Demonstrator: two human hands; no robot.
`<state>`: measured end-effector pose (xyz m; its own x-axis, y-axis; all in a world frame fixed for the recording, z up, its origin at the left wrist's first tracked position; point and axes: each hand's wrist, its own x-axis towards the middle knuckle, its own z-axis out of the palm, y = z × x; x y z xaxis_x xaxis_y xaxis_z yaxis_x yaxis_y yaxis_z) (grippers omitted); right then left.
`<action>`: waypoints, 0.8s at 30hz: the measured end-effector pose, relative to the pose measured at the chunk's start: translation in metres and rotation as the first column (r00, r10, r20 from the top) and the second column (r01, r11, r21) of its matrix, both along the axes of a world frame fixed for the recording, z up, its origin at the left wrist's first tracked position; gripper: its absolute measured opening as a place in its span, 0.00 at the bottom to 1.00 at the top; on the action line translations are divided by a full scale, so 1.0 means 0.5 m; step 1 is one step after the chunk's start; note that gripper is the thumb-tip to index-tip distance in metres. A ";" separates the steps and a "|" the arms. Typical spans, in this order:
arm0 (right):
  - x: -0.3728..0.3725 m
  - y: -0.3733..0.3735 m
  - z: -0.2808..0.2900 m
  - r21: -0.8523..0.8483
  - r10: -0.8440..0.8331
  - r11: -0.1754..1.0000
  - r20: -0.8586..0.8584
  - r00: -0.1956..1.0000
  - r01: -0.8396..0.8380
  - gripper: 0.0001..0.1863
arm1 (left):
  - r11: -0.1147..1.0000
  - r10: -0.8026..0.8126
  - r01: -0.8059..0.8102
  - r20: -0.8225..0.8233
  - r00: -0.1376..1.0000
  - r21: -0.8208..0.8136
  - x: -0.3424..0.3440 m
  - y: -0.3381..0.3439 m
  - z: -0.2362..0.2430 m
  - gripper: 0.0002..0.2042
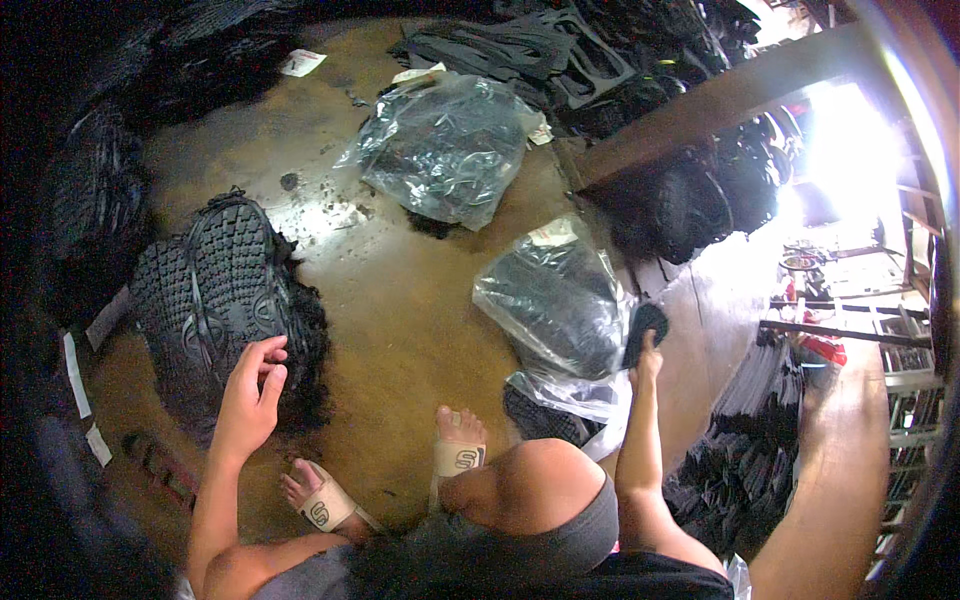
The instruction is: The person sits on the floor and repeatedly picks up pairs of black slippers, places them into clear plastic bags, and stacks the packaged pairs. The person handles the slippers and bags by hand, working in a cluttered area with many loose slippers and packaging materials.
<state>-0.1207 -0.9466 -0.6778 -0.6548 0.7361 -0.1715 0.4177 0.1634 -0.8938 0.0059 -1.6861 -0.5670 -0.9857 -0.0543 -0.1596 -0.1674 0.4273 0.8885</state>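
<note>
My left hand (255, 390) hovers at or on the front of a heap of black treaded rubber pieces (205, 290) at the left, its fingers slightly curled and apart; I cannot tell if they touch it. My right hand (648, 355) grips a small black flat piece (646, 325), held at the right edge of a clear plastic bag (545, 300) with dark contents. Below that bag lie more black textured pieces (535, 408). A second clear bag (435, 150) full of dark pieces sits farther back on the brown floor (380, 290).
Dark rubber piles (520, 50) stand at the back and along the left (95, 190), with more beyond a long beam (720, 100) at upper right. Stacked dark strips (730, 430) lie at the right near a bright doorway. My sandalled feet (320, 495) are at the lower middle.
</note>
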 end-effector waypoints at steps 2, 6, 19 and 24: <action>0.014 0.047 -0.006 0.479 -0.116 0.862 0.503 0.856 -0.165 0.28 | 0.999 -0.040 0.040 -0.021 0.999 -0.010 -0.009 0.001 0.006 0.16; 0.022 0.056 0.093 -0.350 -0.460 0.870 -0.325 0.826 0.347 0.33 | 0.996 -0.083 0.084 -0.101 0.991 0.002 -0.011 0.004 0.026 0.17; -0.043 -0.370 0.736 0.215 0.134 0.977 -0.584 0.801 -0.007 0.33 | 0.980 -0.153 0.172 -0.179 0.972 0.098 -0.011 0.006 0.042 0.15; -0.043 -0.670 0.773 -0.235 0.446 0.683 -0.616 0.649 -0.692 0.30 | 0.968 -0.113 0.172 -0.299 0.948 0.181 -0.046 0.029 0.057 0.17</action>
